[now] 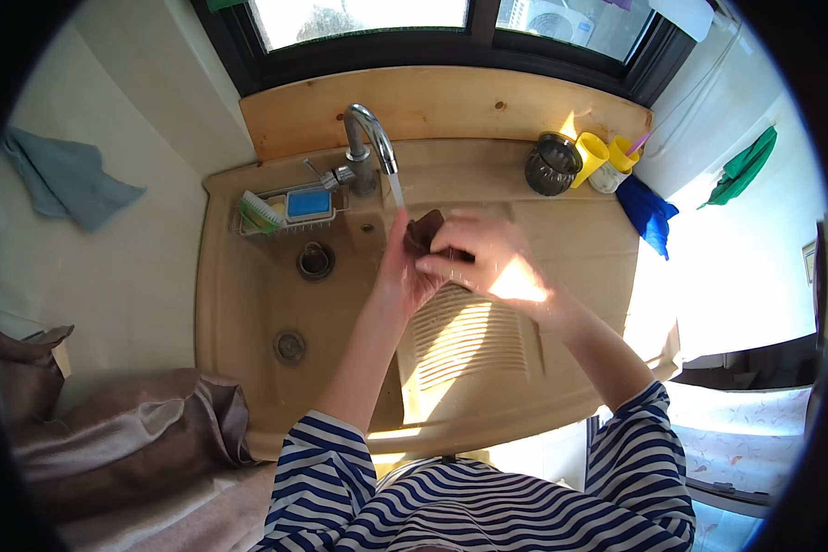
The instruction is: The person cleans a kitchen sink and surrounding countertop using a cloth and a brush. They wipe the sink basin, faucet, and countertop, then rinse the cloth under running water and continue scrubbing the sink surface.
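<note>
Both hands meet above the sink, beside a running chrome faucet (371,134). A dark brown cloth-like item (426,230), mostly covered by fingers, is between them. My left hand (401,272) supports it from the left, close to where the water stream (396,190) falls. From the right, my right hand (486,255) grips the item with curled fingers. Water droplets show around the hands. Below them lies the ribbed washboard (469,338) moulded into the beige sink counter (579,331), partly in sunlight.
A wire caddy (290,224) holds a green-and-white brush (261,212) and a blue sponge (308,202). The basin (338,324) has two drains. At the back right stand a dark glass jar (553,165) and yellow cups (591,156). A brown curtain-like fabric (145,428) hangs at left.
</note>
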